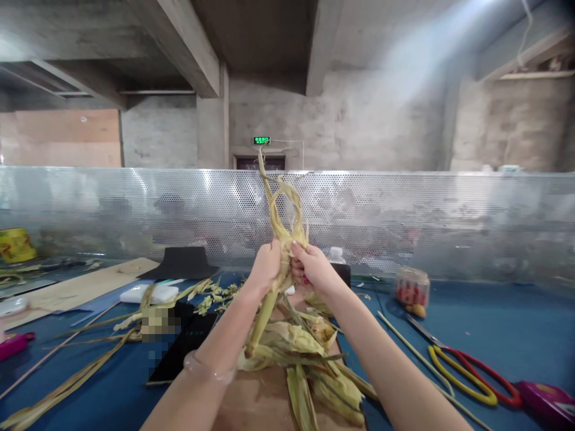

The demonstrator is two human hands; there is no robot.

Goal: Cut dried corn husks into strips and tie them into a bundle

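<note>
Raised in front of me is a bundle of dried corn husk [286, 218], with a loop at its top and a thick stalk end hanging below. My left hand [266, 266] is closed around its left side. On the right side, my right hand [311, 264] grips the same bundle, thumb pressed against the front and fingers curled behind. A clear bangle [209, 368] circles my left wrist. Beneath both hands, loose corn husks [291, 338] lie heaped on a brown board [251, 395].
Red-and-yellow-handled scissors [467, 368] lie open at the right, near a clear jar [412, 290] and a magenta packet [548, 401]. To the left are a black phone-like slab [184, 344], a white object [150, 293] and long husk strips [81, 374]. A perforated metal screen [381, 215] stands behind the blue table.
</note>
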